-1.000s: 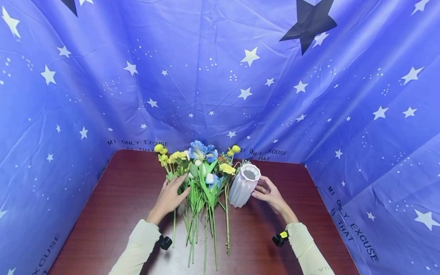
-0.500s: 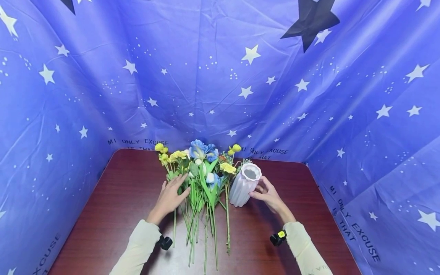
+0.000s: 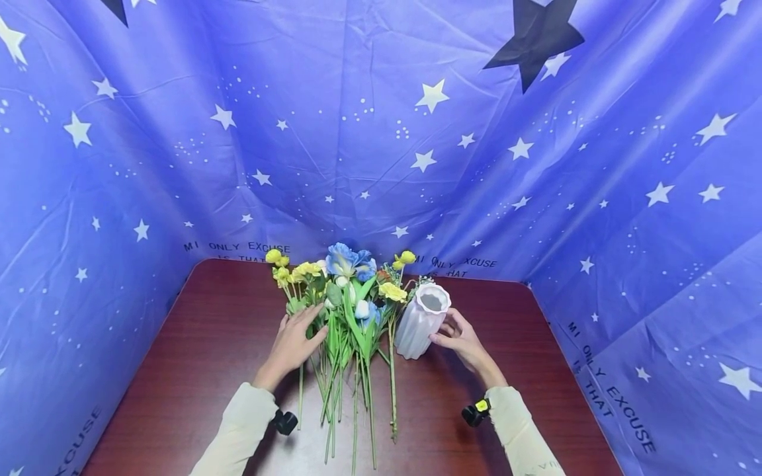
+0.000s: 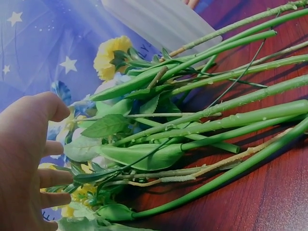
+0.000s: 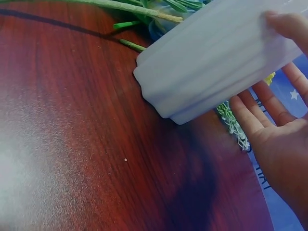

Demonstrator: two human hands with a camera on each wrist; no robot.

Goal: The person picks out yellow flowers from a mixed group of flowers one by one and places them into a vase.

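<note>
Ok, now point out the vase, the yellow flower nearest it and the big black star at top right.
Vase (image 5: 211, 60), right wrist view, on its ridged side.
Yellow flower (image 3: 393, 291), head view, on its petals.
Big black star (image 3: 536, 39), head view, on its centre.

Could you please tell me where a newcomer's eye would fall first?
Probably on the starry blue backdrop, filling most of the head view. Next come the yellow, blue and white flowers on the table by the left hand, and the pale vase beside them, the right hand holding its side.

The right wrist view's edge cuts off the vase (image 5: 207, 62).
</note>
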